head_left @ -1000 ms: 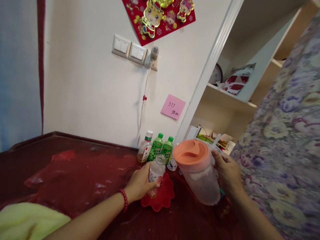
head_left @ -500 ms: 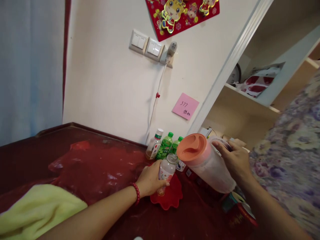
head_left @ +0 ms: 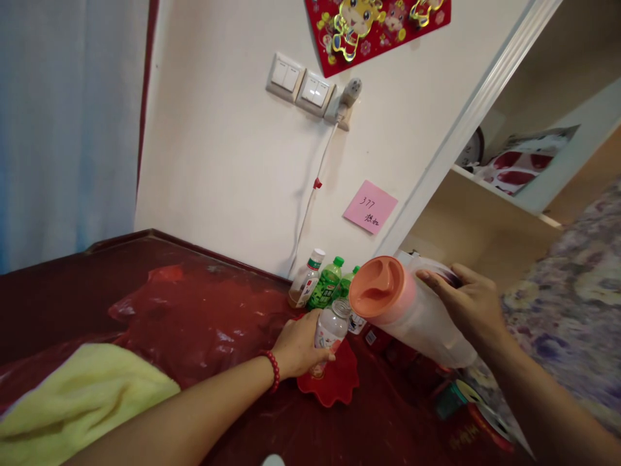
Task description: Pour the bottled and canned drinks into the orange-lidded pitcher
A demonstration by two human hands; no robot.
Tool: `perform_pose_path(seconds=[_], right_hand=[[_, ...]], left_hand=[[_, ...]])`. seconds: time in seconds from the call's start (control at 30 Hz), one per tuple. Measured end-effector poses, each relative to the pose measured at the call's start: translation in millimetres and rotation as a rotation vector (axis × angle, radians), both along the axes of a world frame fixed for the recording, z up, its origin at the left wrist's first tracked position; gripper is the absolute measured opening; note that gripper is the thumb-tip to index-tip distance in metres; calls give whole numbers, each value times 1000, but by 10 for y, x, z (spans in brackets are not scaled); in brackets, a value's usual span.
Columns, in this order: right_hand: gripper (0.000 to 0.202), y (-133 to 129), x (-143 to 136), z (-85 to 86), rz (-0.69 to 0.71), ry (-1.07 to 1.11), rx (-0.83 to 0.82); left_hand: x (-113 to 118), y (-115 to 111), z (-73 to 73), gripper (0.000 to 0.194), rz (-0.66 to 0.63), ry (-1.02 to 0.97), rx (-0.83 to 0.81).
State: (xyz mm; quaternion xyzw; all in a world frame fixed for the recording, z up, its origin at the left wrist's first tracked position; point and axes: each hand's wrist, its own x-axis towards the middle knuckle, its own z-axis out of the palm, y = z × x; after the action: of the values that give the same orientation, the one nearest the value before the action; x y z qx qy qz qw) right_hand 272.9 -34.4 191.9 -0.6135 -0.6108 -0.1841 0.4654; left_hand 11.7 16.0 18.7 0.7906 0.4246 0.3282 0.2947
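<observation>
pitcher point(head_left: 431, 333), translucent with an orange lid point(head_left: 378, 287), hangs tilted above the desk point(head_left: 388, 427), handle clasped in the right hand point(head_left: 470, 304), long axis running leftward, lid end near the open-mouthed bottle point(head_left: 332, 327) the left hand point(head_left: 298, 346) grasps.

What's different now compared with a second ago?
The right hand has tipped the pitcher further over, its orange lid now leaning more toward the open bottle. Nothing was taken hold of or let go. The left hand still grips the bottle; the red dish looks unmoved.
</observation>
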Motion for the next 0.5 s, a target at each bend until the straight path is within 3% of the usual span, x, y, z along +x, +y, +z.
perform_pose_path(seconds=[0.5], right_hand=[[67,13,-68,122,16,-40,-73]], left_hand=[[-13,-34,67,63,-10,50,-15]])
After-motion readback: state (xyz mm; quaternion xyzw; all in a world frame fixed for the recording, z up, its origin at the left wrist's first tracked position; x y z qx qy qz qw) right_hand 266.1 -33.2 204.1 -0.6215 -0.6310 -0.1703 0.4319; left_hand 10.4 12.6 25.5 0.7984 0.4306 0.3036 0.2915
